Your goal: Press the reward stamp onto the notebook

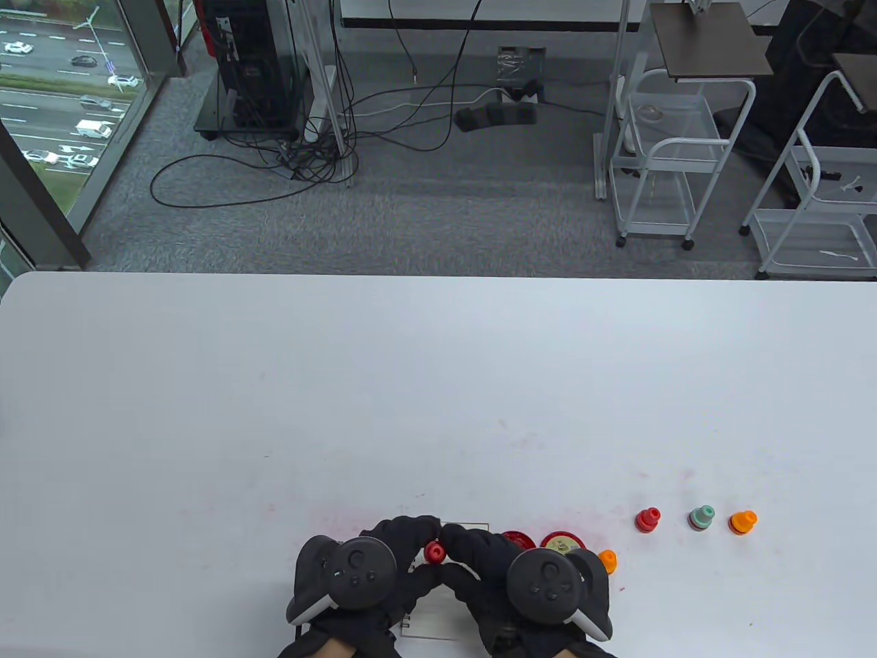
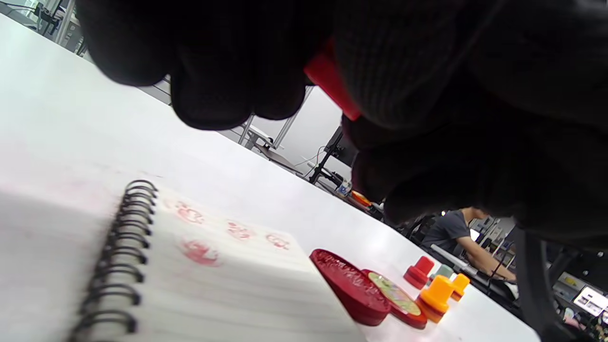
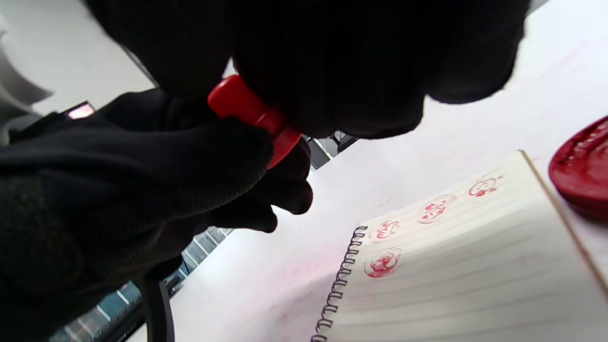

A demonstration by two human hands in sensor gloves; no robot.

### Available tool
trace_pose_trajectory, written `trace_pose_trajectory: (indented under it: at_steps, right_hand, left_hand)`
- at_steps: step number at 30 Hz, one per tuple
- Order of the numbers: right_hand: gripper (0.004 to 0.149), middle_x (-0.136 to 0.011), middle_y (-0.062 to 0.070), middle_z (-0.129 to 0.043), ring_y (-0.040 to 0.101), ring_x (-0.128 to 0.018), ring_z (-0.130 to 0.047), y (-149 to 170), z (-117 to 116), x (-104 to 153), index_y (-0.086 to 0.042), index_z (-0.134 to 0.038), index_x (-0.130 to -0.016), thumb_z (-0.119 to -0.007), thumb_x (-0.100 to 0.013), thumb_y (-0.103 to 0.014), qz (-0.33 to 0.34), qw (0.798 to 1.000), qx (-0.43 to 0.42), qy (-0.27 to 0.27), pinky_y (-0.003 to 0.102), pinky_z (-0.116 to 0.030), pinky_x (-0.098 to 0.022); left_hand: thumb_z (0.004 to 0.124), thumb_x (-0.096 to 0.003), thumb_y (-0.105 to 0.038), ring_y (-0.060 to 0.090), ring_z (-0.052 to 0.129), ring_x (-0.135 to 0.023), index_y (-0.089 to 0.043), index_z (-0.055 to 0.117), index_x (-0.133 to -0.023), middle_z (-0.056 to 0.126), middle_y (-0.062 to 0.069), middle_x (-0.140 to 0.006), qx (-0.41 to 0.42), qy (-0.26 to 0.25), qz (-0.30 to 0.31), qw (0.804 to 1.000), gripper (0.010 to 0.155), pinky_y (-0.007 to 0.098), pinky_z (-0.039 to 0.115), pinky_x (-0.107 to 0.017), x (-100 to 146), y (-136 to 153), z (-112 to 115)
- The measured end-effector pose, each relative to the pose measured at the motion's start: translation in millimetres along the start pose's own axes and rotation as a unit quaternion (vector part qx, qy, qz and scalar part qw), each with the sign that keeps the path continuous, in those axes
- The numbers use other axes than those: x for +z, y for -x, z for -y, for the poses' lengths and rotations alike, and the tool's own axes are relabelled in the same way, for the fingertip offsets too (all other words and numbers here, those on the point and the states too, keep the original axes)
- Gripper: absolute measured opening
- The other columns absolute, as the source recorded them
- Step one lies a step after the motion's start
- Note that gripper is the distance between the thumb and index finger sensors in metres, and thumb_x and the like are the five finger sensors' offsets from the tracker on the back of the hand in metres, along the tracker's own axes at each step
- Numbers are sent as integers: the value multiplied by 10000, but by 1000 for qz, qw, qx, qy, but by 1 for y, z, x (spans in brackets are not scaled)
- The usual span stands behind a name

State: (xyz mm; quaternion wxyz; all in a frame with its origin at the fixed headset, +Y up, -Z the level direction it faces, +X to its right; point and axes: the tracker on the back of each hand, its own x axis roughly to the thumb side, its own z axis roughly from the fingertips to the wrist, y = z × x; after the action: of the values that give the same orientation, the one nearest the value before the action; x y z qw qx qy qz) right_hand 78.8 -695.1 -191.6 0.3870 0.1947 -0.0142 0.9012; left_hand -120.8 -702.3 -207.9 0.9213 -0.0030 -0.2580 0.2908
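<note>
A red stamp is held between both gloved hands, above the spiral notebook at the table's near edge. My left hand curls its fingers round the stamp's knob end. My right hand grips its wider end. In the wrist views the stamp hangs clear of the lined page, which carries several red prints. The stamp's face is hidden by fingers.
Right of the notebook lies an open red ink pad, beside its picture lid and an orange stamp. Farther right stand a red stamp, a green one and another orange one.
</note>
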Motion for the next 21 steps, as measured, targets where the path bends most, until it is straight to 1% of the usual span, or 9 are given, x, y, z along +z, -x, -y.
trace_pose_trajectory:
  at_steps: [2,4,6,8,10,12,16,19,21]
  right_hand:
    - [580,-788,160,-938,405,-628,-982,1,0,0,-115,-776,-895,-808,-414,-438,-8,1000,-3,5,569,-848,-467]
    - [597,-759,146,-949,384,-608,-989,-1,0,1,-121,-785,-880,-818,-397,-470,-10,1000,18,14,558,-854,-459]
    - [571,-736,123,-951,356,-588,-994,-4,-1,2,-140,-783,-865,-837,-392,-456,-7,998,50,23,541,-862,-453]
    - [542,-717,125,-956,340,-575,-996,-6,1,3,-134,-791,-856,-840,-404,-429,0,998,51,29,530,-865,-449]
    - [515,-703,131,-964,338,-563,-999,-5,3,4,-132,-804,-847,-833,-415,-411,2,998,40,48,528,-865,-445]
    - [504,-709,133,-963,339,-569,-996,-5,4,4,-135,-807,-849,-830,-419,-398,1,999,24,48,529,-862,-449]
    - [503,-716,134,-960,343,-576,-993,-5,5,6,-137,-808,-850,-832,-418,-394,4,999,22,49,531,-859,-452]
    - [493,-700,132,-970,336,-566,-996,-6,6,8,-140,-823,-838,-840,-414,-392,15,997,39,59,527,-862,-449]
    - [490,-693,126,-971,325,-558,-998,-7,9,9,-142,-824,-833,-836,-413,-394,16,997,40,71,520,-865,-447]
  left_hand:
    - [904,-411,-401,349,958,-779,-102,715,-984,871,151,-923,3,-2,5,1000,673,519,818,-575,-1,-3,1]
    - [914,-398,-414,316,972,-727,-100,726,-968,891,143,-877,-12,-4,12,1000,678,509,829,-559,-1,-7,2]
    - [924,-379,-440,269,981,-657,-92,741,-947,914,120,-813,-24,-5,21,999,691,486,843,-533,-1,-10,3]
    - [919,-373,-453,245,975,-629,-95,739,-946,917,103,-783,-24,-7,27,999,699,479,844,-525,-1,-10,4]
    - [904,-384,-446,252,961,-646,-91,716,-981,903,97,-795,5,-2,22,1000,719,486,830,-538,0,-9,4]
    - [894,-400,-432,273,935,-687,-83,672,-1022,873,96,-834,5,15,22,1000,746,498,806,-562,0,-9,5]
    - [877,-412,-429,268,946,-675,-92,706,-995,891,89,-813,-24,13,29,999,695,497,812,-557,1,-10,5]
    - [887,-410,-423,272,955,-671,-87,726,-978,903,85,-806,-21,18,25,999,679,503,814,-556,-1,-10,5]
    - [895,-409,-407,280,953,-675,-78,735,-973,904,92,-807,-39,25,18,999,673,510,810,-560,-1,-8,6]
